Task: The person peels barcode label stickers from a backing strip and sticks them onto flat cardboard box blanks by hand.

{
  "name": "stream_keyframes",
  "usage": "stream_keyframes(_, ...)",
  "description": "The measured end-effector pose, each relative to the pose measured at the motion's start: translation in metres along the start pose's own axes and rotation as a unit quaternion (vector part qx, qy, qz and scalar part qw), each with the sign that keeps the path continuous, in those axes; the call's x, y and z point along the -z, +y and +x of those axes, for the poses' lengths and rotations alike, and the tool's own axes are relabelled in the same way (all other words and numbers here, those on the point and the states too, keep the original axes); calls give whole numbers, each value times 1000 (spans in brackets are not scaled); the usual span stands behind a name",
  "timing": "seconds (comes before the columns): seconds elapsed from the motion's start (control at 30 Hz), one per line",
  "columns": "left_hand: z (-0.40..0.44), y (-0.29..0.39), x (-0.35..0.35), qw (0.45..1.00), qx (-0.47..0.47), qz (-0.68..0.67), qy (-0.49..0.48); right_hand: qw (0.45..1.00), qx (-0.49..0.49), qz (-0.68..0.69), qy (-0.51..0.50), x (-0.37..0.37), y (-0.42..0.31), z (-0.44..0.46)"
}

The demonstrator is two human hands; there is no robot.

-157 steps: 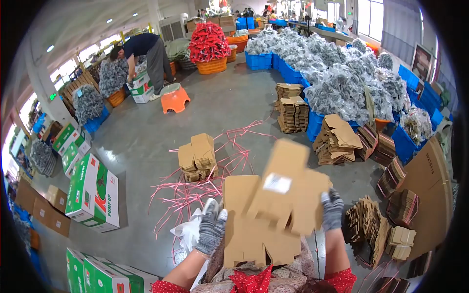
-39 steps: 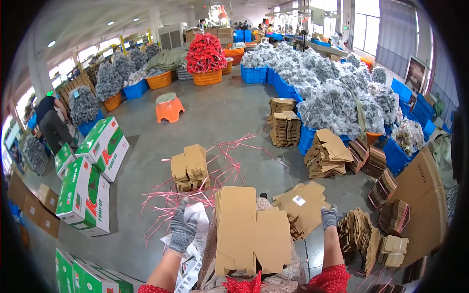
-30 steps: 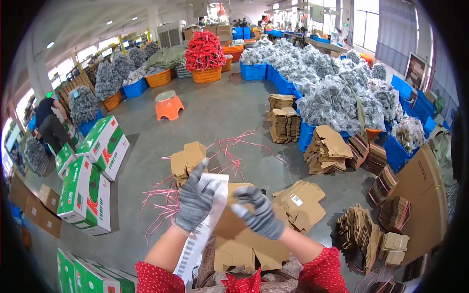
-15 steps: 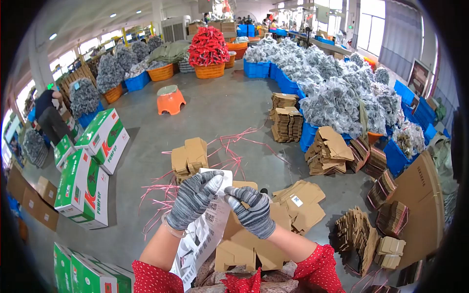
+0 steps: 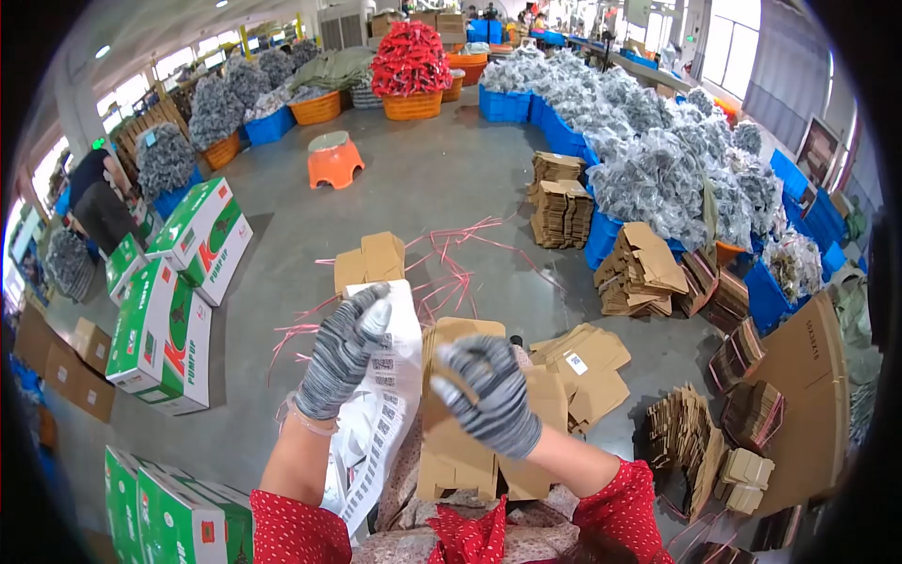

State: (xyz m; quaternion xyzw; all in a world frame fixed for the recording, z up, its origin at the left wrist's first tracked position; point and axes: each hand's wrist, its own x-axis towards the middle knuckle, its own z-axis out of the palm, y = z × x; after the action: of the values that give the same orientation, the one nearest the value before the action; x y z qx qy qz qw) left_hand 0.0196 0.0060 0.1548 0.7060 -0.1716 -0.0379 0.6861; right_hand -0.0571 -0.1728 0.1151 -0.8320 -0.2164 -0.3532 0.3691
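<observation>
Closed on a long white strip of printed labels point(image 5: 388, 371), my left hand point(image 5: 346, 352) wears a grey glove; the strip hangs down towards my lap. My right hand point(image 5: 493, 393), also gloved and slightly blurred, is over the flat brown cardboard pieces point(image 5: 456, 461) on my lap. Its fingers are bent together, and what is between them is too smeared to name. To the right of my lap lies a pile of flat cardboard point(image 5: 587, 376), its top piece bearing a white label point(image 5: 576, 363).
Pink straps point(image 5: 456, 273) lie on the floor around a cardboard stack point(image 5: 381, 257). Green-and-white boxes point(image 5: 160, 338) stand left, near a bending person point(image 5: 99, 202). Beyond are an orange stool point(image 5: 334, 162) and blue crates point(image 5: 564, 136) of bagged items; more cardboard bundles point(image 5: 691, 442) are right.
Both hands came together at the label strip, then my right hand moved away from it to over the lap cardboard. Earlier, my right hand laid a labelled piece on the right pile.
</observation>
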Motion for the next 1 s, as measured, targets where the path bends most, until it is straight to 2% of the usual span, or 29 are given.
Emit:
stream_keyframes(0.07, -7, 4, 0, 998, -19, 30, -52, 996, -61, -4, 62, 1, 4, 13)
stream_keyframes(0.1, -9, 7, -2, 998, -20, 30, -52, 996, -60, -3, 63, -1, 3, 12)
stream_keyframes(0.2, -15, 18, -10, 995, -11, 51, -87, 951, -212, 225, 15, -12, 6, 4)
stream_keyframes(0.23, -15, 18, -9, 995, -12, 50, -86, 951, -210, 224, 14, -12, 8, 4)
stream_keyframes(0.33, -16, 15, -6, 984, -74, 86, -134, 986, -118, 111, 28, -12, 13, 4)
stream_keyframes(0.37, -15, 17, -6, 984, -74, 86, -134, 986, -118, 112, 29, -13, 12, 5)
stream_keyframes(0.47, -17, 22, -8, 991, 44, 30, -126, 984, -127, 119, 47, -16, 9, 4)
stream_keyframes(0.63, -17, 21, -5, 989, 46, 54, -129, 973, -170, 143, 60, -19, 5, 0)
stream_keyframes(0.77, -19, 24, -9, 990, 74, 14, -120, 990, -96, 73, 73, -17, 7, 1)
stream_keyframes(0.87, -17, 16, -13, 995, -8, 77, -60, 996, -26, -22, 85, -17, 2, 3)
stream_keyframes(0.9, -15, 13, -11, 995, -9, 77, -60, 996, -25, -23, 85, -15, 0, 4)
stream_keyframes(1.0, -8, -7, 4, 982, -131, 130, -42, 998, 59, 6, -28, -11, -9, 0)
